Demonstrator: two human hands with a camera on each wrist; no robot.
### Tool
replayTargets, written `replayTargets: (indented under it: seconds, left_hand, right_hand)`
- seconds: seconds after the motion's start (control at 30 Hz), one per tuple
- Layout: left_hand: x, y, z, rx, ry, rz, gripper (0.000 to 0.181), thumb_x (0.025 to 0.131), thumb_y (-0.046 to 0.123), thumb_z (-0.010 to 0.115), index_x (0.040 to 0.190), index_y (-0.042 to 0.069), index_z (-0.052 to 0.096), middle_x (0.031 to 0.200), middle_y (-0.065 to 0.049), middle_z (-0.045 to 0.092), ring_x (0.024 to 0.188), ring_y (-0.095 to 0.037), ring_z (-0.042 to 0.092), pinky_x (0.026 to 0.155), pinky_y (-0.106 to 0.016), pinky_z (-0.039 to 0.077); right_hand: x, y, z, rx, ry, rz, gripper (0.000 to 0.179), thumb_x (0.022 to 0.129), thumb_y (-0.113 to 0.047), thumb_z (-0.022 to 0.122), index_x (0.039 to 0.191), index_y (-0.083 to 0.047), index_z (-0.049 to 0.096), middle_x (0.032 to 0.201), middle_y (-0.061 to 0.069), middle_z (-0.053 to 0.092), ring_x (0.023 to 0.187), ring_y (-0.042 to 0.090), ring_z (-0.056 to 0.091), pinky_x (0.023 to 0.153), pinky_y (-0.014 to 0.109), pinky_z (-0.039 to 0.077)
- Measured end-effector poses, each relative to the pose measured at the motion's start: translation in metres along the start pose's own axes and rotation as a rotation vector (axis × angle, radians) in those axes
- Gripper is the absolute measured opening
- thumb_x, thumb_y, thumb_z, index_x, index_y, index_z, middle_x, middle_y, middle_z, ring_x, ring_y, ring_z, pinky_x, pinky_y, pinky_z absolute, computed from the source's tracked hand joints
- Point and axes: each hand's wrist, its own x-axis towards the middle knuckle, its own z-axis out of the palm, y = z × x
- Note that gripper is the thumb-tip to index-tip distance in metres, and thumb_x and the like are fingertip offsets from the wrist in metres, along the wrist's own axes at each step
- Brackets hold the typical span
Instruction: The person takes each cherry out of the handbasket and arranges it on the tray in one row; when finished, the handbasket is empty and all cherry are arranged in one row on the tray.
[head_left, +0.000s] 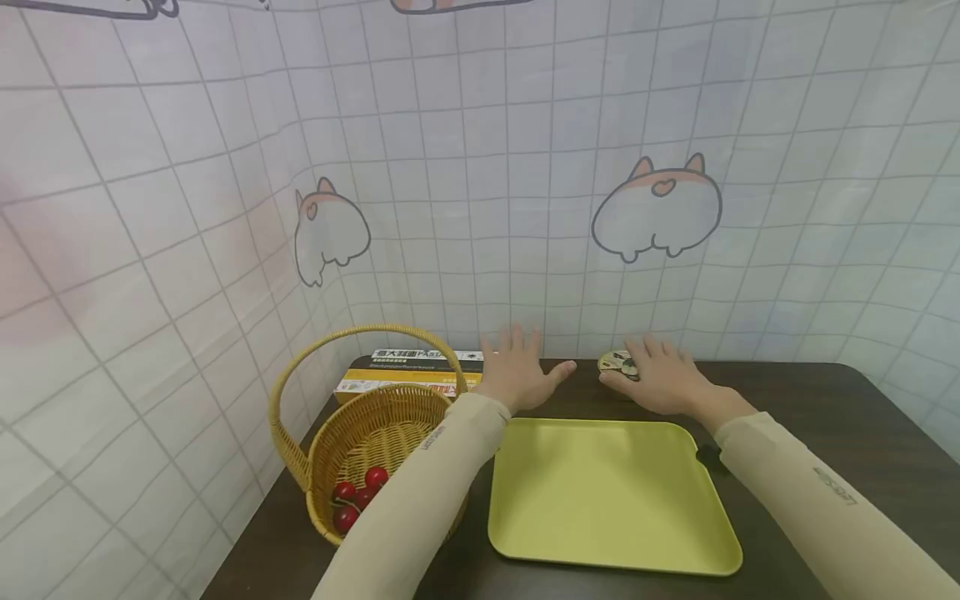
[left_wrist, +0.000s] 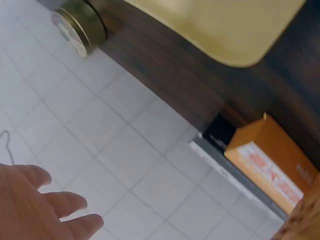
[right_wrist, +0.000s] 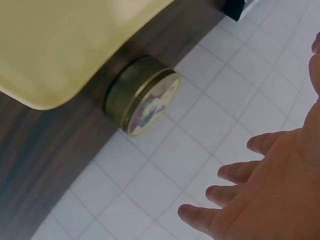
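Both hands are stretched forward over the far side of the table, fingers spread and holding nothing. The left hand (head_left: 516,375) is above the strip between the pasta boxes (head_left: 427,360) and the yellow tray (head_left: 607,492). Close to the right hand (head_left: 663,377) stands a round tin (head_left: 617,364) with a patterned lid, partly hidden by that hand in the head view. In the right wrist view the tin (right_wrist: 145,95) shows its dark gold side, and a gap separates it from the fingers (right_wrist: 235,172).
A wicker basket (head_left: 318,492) with a tall handle stands at the left, with several red cherry-like fruits (head_left: 363,497) inside. A small black object (head_left: 711,458) lies beside the tray's right edge, partly under the right sleeve. A grid-patterned curtain (head_left: 480,208) hangs behind the table (head_left: 810,408).
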Motion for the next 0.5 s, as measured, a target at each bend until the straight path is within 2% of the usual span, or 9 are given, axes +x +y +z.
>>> replayTargets:
  seconds: [0.1,0.23,0.37,0.5]
  left_hand:
    - [-0.01,0.001,0.003,-0.042,0.004,0.04,0.09,0.09,0.077,0.016,0.155,0.015,0.023,0.16,-0.017,0.02,0.147,-0.036,0.016,0.112,-0.063,0.009]
    - [-0.034,0.001,0.009,-0.096,0.01,0.142,0.074,0.095,0.067,0.03,0.147,0.015,0.043,0.152,-0.011,0.04,0.141,-0.03,0.033,0.112,-0.053,0.026]
    - [-0.064,0.0,0.013,-0.147,0.048,0.248,0.05,0.098,0.051,0.046,0.132,0.017,0.06,0.137,-0.002,0.057,0.124,-0.021,0.054,0.096,-0.04,0.047]
    - [-0.09,-0.003,0.005,-0.234,0.121,0.304,0.037,0.099,0.044,0.05,0.121,0.019,0.066,0.125,0.005,0.064,0.111,-0.015,0.062,0.084,-0.035,0.052]
  right_hand:
    - [-0.007,0.001,0.008,0.001,0.003,-0.007,0.095,0.093,-0.069,0.033,0.151,0.005,0.019,0.153,0.038,0.013,0.137,0.059,0.014,0.103,0.073,0.014]
    - [-0.021,-0.005,0.019,0.059,0.004,-0.025,0.092,0.095,-0.068,0.031,0.15,0.005,0.024,0.152,0.037,0.02,0.135,0.057,0.023,0.103,0.07,0.023]
    - [-0.036,-0.014,0.032,0.138,-0.011,-0.037,0.085,0.097,-0.064,0.03,0.148,0.005,0.032,0.149,0.033,0.033,0.132,0.052,0.035,0.1,0.065,0.032]
    - [-0.049,-0.024,0.047,0.145,-0.005,-0.059,0.075,0.098,-0.059,0.039,0.143,0.001,0.043,0.145,0.028,0.041,0.127,0.048,0.045,0.094,0.061,0.04]
